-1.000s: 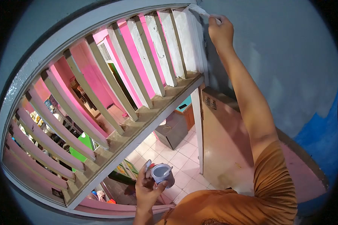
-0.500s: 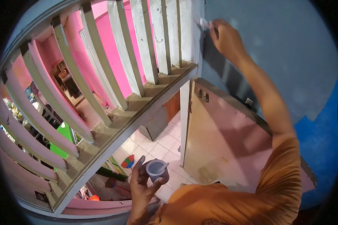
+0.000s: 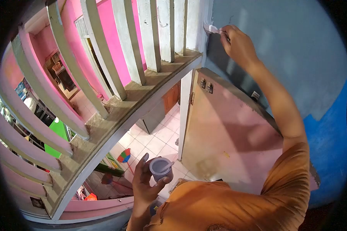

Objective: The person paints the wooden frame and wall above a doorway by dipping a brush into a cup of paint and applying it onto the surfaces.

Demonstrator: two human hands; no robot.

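My right hand [image 3: 237,41] is closed round the handle of a small brush [image 3: 212,28], whose pale bristles touch the white frame edge beside the grey wall [image 3: 281,50]. Lower down, my left hand [image 3: 145,184] holds a small paint cup [image 3: 161,169] with its fingers and thumb round the sides. Greyish-white paint and a small stick [image 3: 167,166] show inside the cup. To the left of the brush stand the white slats [image 3: 180,27] of the vent opening, above a dusty ledge [image 3: 115,104].
An open door [image 3: 227,134] with a dusty top edge stands below the grey wall. Blue paint [image 3: 327,134] covers the wall at the right. Through the opening show pink walls, a tiled floor [image 3: 154,144], a grey cabinet [image 3: 153,118] and a multicoloured duster [image 3: 124,155].
My right hand and the brush have come down along the frame edge from the top corner. The view has shifted, with more of the door in sight. My left hand still holds the cup.
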